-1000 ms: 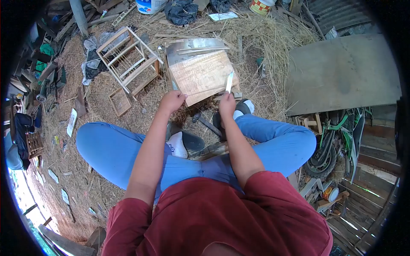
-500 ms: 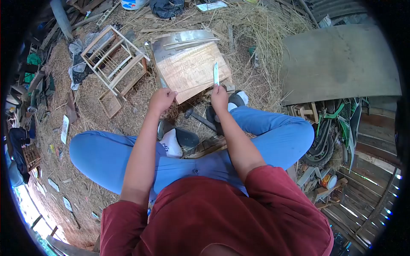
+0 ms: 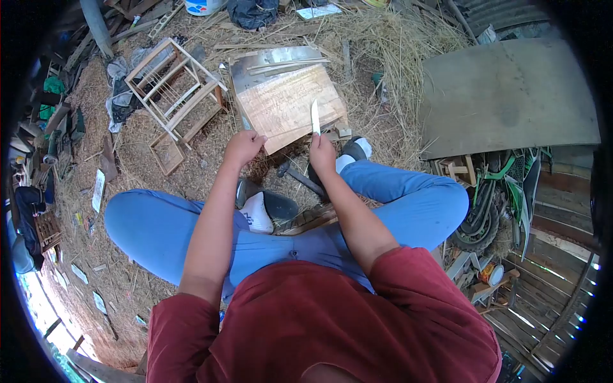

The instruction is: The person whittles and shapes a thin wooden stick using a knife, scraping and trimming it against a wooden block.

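My right hand is closed round the handle of a knife, its pale blade pointing up and away from me over a light wooden board. At the board's near left corner, my left hand is closed in a pinch on the end of a thin wooden strip. The strip runs across the near part of the board toward the knife; whether the blade touches it I cannot tell. Two slim sticks lie at the board's far edge.
Between my feet lies a hammer. A slatted wooden frame stands on the straw-covered ground to the left. On the right are a large flat sheet and a green motorbike partly under it. A bucket sits at the back.
My right hand has moved slightly left and toward me with the knife, and the blade now leans a little left. My left hand has stayed nearly in place.
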A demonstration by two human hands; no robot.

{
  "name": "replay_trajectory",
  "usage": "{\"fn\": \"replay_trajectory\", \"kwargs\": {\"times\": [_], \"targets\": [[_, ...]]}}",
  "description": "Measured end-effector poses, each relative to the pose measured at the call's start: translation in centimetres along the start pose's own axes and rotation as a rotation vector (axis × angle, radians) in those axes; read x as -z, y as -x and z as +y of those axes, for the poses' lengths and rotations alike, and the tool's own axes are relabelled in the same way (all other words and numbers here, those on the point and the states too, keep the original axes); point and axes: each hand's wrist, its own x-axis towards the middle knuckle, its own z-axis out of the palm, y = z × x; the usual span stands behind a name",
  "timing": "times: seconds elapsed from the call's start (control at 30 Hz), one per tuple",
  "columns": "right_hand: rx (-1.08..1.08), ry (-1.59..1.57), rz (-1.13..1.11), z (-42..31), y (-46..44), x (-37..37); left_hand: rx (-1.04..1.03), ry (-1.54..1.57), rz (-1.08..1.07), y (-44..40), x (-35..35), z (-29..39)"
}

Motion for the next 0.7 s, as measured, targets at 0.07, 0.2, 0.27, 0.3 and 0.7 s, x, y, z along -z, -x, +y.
{"fn": "replay_trajectory", "kwargs": {"times": [0.07, 0.2, 0.27, 0.3, 0.7], "targets": [[0.012, -0.003, 0.015, -0.3, 0.3, 0.0, -0.006, -0.005, 0.006, 0.1, 0.1, 0.2], [0.058, -0.064, -0.092, -1.0, 1.8, 0.2, -0.04, -0.044, 0.026, -0.5, -0.6, -0.8], [0.1, -0.081, -0.127, -1.6, 3.1, -1.6, -0.012, -0.016, 0.002, -0.1, 0.0, 0.0], [0.141, -0.094, -0.168, -2.3, 3.5, -1.9, 0.021, 0.016, -0.023, 0.1, 0.1, 0.2], [-0.001, -0.003, 0.005, -0.5, -1.1, 1.3, -0.018, -0.087, 0.031, 0.7, -0.3, 0.5]]}}
